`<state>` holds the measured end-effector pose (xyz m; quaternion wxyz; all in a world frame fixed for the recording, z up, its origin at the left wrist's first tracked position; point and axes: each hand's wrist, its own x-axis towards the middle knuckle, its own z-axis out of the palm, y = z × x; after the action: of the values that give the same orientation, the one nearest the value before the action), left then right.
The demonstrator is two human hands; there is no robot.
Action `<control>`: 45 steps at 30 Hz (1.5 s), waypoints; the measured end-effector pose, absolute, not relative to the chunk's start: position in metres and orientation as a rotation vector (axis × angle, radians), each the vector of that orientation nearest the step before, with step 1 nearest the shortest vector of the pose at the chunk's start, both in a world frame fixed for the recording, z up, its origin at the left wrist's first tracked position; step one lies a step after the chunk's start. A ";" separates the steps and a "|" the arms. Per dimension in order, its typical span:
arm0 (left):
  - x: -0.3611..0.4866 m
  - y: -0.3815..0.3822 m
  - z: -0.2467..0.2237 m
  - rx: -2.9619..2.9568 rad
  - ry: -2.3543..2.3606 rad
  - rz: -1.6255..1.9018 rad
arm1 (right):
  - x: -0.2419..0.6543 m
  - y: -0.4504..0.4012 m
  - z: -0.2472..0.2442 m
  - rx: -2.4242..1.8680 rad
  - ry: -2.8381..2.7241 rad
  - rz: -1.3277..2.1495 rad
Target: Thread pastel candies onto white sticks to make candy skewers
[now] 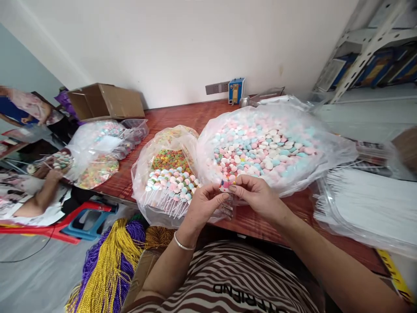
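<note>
My left hand (204, 204) and my right hand (259, 194) meet over the table's front edge. Their thumbs and fingers pinch a small pink, white and blue piece (224, 186), too small to make out fully. Just beyond them lies a big clear bag (332, 145) of loose pastel rounds (273, 150) in pink, white and blue. To the left of my hands, white sticks topped with pastel rounds (174, 184) lie on an opened bag (140, 187), in front of small orange and green pieces (172, 161).
White sticks (368, 204) fill a plastic bag at the right. A cardboard box (107, 102) and a blue device (236, 91) stand along the wall. At the left, a co-worker's arm (42, 193) reaches to the table. Purple and gold bead strands (110, 261) hang below.
</note>
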<state>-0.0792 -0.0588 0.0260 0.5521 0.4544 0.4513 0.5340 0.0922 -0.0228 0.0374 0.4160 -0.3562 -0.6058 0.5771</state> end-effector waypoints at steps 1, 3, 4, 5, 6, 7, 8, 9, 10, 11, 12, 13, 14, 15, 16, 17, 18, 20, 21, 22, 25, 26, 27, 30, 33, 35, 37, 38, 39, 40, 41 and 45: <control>-0.081 -0.061 0.024 1.075 1.090 1.264 | 0.089 -0.023 0.034 -0.898 -1.502 1.469; -0.084 -0.063 0.020 1.066 1.148 1.303 | 0.083 -0.024 0.029 -0.899 -1.464 1.517; -0.086 -0.063 0.018 1.060 1.173 1.325 | 0.081 -0.024 0.026 -0.889 -1.454 1.544; -0.087 -0.063 0.016 1.059 1.193 1.341 | 0.080 -0.024 0.024 -0.872 -1.452 1.570; -0.088 -0.064 0.014 1.060 1.214 1.350 | 0.079 -0.024 0.023 -0.851 -1.454 1.594; -0.089 -0.064 0.013 1.062 1.236 1.354 | 0.078 -0.024 0.022 -0.830 -1.460 1.615; -0.090 -0.064 0.011 1.063 1.257 1.353 | 0.077 -0.024 0.021 -0.810 -1.466 1.634; -0.091 -0.065 0.010 1.066 1.275 1.351 | 0.077 -0.024 0.020 -0.795 -1.468 1.645; -0.091 -0.065 0.010 1.073 1.292 1.348 | 0.077 -0.025 0.019 -0.782 -1.466 1.649; -0.092 -0.066 0.010 1.084 1.305 1.345 | 0.076 -0.025 0.019 -0.770 -1.463 1.649; -0.092 -0.067 0.010 1.095 1.309 1.345 | 0.076 -0.025 0.018 -0.760 -1.463 1.646; -0.092 -0.067 0.010 1.106 1.306 1.347 | 0.077 -0.026 0.018 -0.755 -1.467 1.638; -0.093 -0.067 0.011 1.119 1.302 1.351 | 0.077 -0.025 0.018 -0.761 -1.478 1.621; -0.093 -0.068 0.012 1.133 1.304 1.355 | 0.078 -0.024 0.018 -0.778 -1.498 1.591; -0.093 -0.068 0.013 1.148 1.314 1.356 | 0.080 -0.023 0.019 -0.804 -1.527 1.553; -0.094 -0.068 0.013 1.162 1.329 1.354 | 0.081 -0.021 0.020 -0.833 -1.559 1.512; -0.095 -0.068 0.014 1.179 1.348 1.346 | 0.083 -0.019 0.021 -0.857 -1.595 1.476; -0.097 -0.067 0.014 1.219 1.381 1.325 | 0.087 -0.016 0.025 -0.889 -1.684 1.425; -0.099 -0.066 0.014 1.240 1.390 1.315 | 0.089 -0.015 0.027 -0.895 -1.740 1.403; -0.100 -0.065 0.013 1.264 1.400 1.307 | 0.091 -0.015 0.029 -0.893 -1.801 1.370; -0.101 -0.060 0.012 1.349 1.434 1.247 | 0.092 -0.015 0.033 -0.845 -1.996 1.213; -0.101 -0.059 0.013 1.377 1.448 1.233 | 0.091 -0.015 0.033 -0.833 -2.028 1.163; -0.101 -0.059 0.013 1.408 1.468 1.243 | 0.090 -0.015 0.033 -0.840 -2.028 1.121; -0.097 -0.067 0.014 1.483 1.593 1.530 | 0.083 -0.013 0.027 -0.953 -1.793 1.092; -0.088 -0.086 0.008 1.492 1.588 1.739 | 0.069 -0.011 0.020 -0.990 -1.331 1.262; -0.079 -0.096 -0.003 1.426 1.435 1.517 | 0.056 -0.013 0.017 -0.915 -1.036 1.466; -0.070 -0.097 -0.015 1.179 1.273 1.386 | 0.042 -0.019 0.016 -0.838 -0.840 1.659; -0.068 -0.094 -0.019 1.028 1.186 1.414 | 0.036 -0.022 0.015 -0.815 -0.787 1.730; -0.067 -0.090 -0.023 0.895 1.099 1.477 | 0.030 -0.026 0.015 -0.804 -0.759 1.779; -0.068 -0.085 -0.024 0.793 1.016 1.544 | 0.024 -0.030 0.014 -0.799 -0.749 1.807; -0.070 -0.079 -0.024 0.721 0.950 1.605 | 0.020 -0.034 0.013 -0.798 -0.756 1.818; -0.086 -0.066 -0.010 0.581 0.951 1.772 | 0.010 -0.041 0.007 -0.836 -0.918 1.710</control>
<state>-0.0860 -0.0663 -0.0101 0.5003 0.2403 0.3935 0.7329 0.0103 -0.0410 0.0073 0.4918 -0.3445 -0.3784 0.7044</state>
